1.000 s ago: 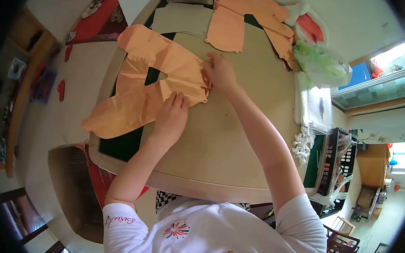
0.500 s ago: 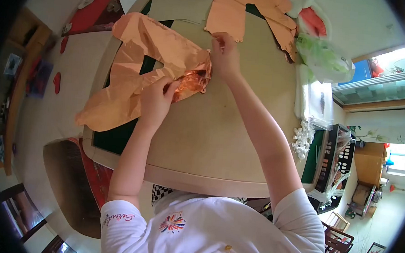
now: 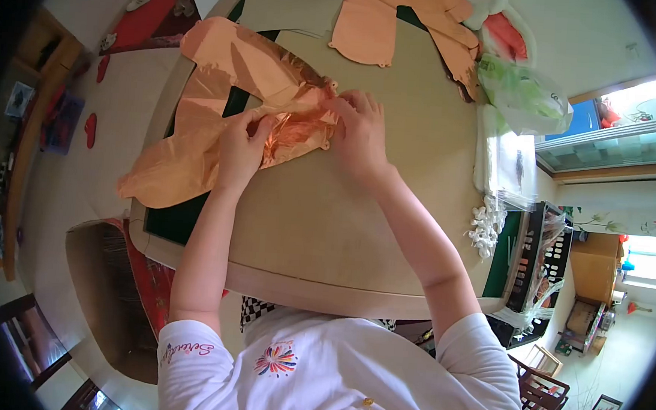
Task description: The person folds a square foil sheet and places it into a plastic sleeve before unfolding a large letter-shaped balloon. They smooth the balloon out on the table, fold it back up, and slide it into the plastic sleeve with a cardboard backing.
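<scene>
A flat rose-gold foil balloon (image 3: 196,152) lies creased across the left part of the table, with small tabs along its right edge. My left hand (image 3: 240,148) pinches its crumpled, shiny middle between thumb and fingers. At the balloon's right edge, my right hand (image 3: 362,136) grips the foil with thumb and forefinger, the other fingers raised. Part of the edge is hidden behind those fingers. Further back lies another rose-gold foil balloon (image 3: 365,34), flat and apart from both hands.
Grey-beige sheets (image 3: 291,9) lie at the table's back left. A green-and-white plastic bag (image 3: 519,96), clear packets (image 3: 516,168) and a bunch of white ties (image 3: 486,226) line the right side. A black crate (image 3: 541,256) stands beyond the right edge, a cardboard box (image 3: 104,296) at lower left.
My right hand has come down and closed on the foil's right edge. My left hand has shifted slightly left and up, and the foil between the hands is more spread.
</scene>
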{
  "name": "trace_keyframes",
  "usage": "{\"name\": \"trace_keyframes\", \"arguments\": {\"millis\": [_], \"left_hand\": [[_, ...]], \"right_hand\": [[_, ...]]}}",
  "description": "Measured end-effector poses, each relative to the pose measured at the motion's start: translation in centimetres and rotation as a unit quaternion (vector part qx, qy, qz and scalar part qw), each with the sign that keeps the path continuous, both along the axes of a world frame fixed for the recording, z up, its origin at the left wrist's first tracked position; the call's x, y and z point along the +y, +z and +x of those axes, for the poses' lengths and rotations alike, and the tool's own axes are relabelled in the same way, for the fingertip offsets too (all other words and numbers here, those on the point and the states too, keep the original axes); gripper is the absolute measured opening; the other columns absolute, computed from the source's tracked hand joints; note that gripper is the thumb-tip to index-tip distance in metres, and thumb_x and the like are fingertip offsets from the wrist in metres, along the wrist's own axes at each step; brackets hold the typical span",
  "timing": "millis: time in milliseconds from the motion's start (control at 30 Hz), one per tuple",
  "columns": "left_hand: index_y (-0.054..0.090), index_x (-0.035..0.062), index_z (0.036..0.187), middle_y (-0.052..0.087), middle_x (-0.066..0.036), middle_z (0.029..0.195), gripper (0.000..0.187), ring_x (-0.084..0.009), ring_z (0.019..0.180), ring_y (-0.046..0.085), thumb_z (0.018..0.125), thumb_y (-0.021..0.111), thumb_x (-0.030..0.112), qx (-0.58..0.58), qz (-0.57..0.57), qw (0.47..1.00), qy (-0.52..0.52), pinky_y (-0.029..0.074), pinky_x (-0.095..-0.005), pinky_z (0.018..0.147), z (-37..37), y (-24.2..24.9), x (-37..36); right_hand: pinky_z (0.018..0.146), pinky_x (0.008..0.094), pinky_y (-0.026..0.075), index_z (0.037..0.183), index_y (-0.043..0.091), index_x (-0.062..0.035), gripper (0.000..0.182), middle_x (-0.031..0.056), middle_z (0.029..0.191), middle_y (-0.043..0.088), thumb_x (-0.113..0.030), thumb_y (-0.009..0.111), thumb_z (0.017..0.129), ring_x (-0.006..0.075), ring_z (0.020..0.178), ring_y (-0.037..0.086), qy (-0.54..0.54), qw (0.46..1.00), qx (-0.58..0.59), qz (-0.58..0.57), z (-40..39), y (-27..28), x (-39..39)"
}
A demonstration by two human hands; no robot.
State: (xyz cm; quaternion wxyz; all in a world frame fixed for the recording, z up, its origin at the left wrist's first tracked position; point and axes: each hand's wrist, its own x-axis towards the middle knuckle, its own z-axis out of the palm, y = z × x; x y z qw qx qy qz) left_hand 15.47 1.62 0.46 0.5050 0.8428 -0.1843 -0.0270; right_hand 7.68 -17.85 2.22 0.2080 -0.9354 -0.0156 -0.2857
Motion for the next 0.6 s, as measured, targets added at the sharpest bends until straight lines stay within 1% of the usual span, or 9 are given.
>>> {"name": "trace_keyframes", "arguments": {"millis": [33,133,167,267,300,400,433,500,600], "left_hand": [[0.060,-0.0014,0.089,0.060,-0.007,0.073,0.023,-0.0181,0.065,0.058,0.093,0.064,0.021,0.003,-0.032,0.999,-0.001,0.047,-0.0305,0.064,-0.1,-0.1,-0.1],[0.059,0.0001,0.105,0.061,-0.005,0.077,0.026,-0.0166,0.073,0.061,0.096,0.059,0.024,0.070,-0.075,0.995,-0.020,0.049,-0.0296,0.067,0.0,0.2,0.2],[0.058,0.0007,0.111,0.062,-0.005,0.080,0.029,-0.0162,0.077,0.062,0.097,0.058,0.026,0.101,-0.081,0.991,-0.028,0.049,-0.0293,0.068,0.1,0.4,0.5],[0.052,0.0039,0.128,0.061,-0.010,0.102,0.040,-0.0170,0.095,0.060,0.099,0.053,0.032,0.052,-0.048,0.992,0.101,0.050,-0.0302,0.079,0.7,3.5,1.6],[0.050,0.0056,0.132,0.059,-0.008,0.114,0.043,-0.0175,0.105,0.057,0.098,0.056,0.031,0.103,-0.184,0.966,0.151,0.049,-0.0300,0.085,1.8,3.5,2.7],[0.038,0.0069,0.143,0.054,-0.008,0.128,0.055,-0.0194,0.119,0.052,0.095,0.059,0.026,-0.030,-0.192,0.948,0.252,0.046,-0.0307,0.096,7.1,4.3,8.3],[0.044,0.0055,0.139,0.056,-0.009,0.125,0.050,-0.0186,0.115,0.054,0.095,0.058,0.026,0.019,-0.247,0.930,0.271,0.048,-0.0305,0.093,7.7,8.0,9.6],[0.052,0.0028,0.129,0.059,-0.010,0.116,0.040,-0.0170,0.105,0.057,0.096,0.058,0.025,0.000,-0.282,0.930,0.237,0.048,-0.0305,0.088,11.4,9.5,15.1],[0.058,0.0001,0.118,0.063,-0.007,0.107,0.029,-0.0155,0.097,0.061,0.096,0.058,0.018,-0.045,-0.225,0.934,0.274,0.050,-0.0283,0.082,18.3,10.6,24.5]], "right_hand": [[0.085,0.0425,0.045,0.093,0.066,-0.0072,0.023,0.0080,0.100,0.062,0.002,0.062,0.072,0.0286,0.097,0.057,0.010,0.999,-0.031,0.013,0.0,0.5,0.1],[0.088,0.0429,0.047,0.097,0.067,-0.0067,0.022,0.0103,0.108,0.063,0.000,0.062,0.076,0.0304,0.105,0.057,0.165,0.986,0.008,0.003,-0.7,0.1,1.1],[0.092,0.0432,0.046,0.100,0.066,-0.0067,0.022,0.0113,0.112,0.062,-0.003,0.063,0.079,0.0310,0.109,0.056,0.147,0.989,0.007,0.009,-0.4,-0.4,1.5],[0.100,0.0442,0.043,0.110,0.065,-0.0072,0.024,0.0134,0.122,0.060,-0.009,0.064,0.087,0.0323,0.118,0.053,0.111,0.994,0.012,0.018,0.6,-2.6,2.0],[0.101,0.0445,0.042,0.114,0.064,-0.0077,0.025,0.0134,0.124,0.060,-0.011,0.063,0.088,0.0324,0.120,0.053,0.109,0.994,0.019,0.018,0.7,-3.1,1.8],[0.103,0.0446,0.041,0.120,0.062,-0.0089,0.030,0.0132,0.125,0.059,-0.014,0.062,0.090,0.0324,0.122,0.052,0.109,0.994,0.029,0.006,0.8,-4.1,1.5],[0.103,0.0445,0.041,0.121,0.061,-0.0093,0.031,0.0131,0.126,0.059,-0.015,0.062,0.090,0.0324,0.122,0.052,0.109,0.994,0.029,0.000,0.8,-4.1,1.5],[0.103,0.0447,0.041,0.121,0.061,-0.0093,0.031,0.0130,0.126,0.059,-0.014,0.062,0.090,0.0323,0.122,0.052,0.113,0.993,0.028,0.003,0.8,-3.6,1.6],[0.103,0.0449,0.041,0.121,0.061,-0.0094,0.031,0.0130,0.126,0.059,-0.014,0.062,0.090,0.0324,0.122,0.052,0.114,0.993,0.029,0.000,0.8,-3.6,1.6]]}}
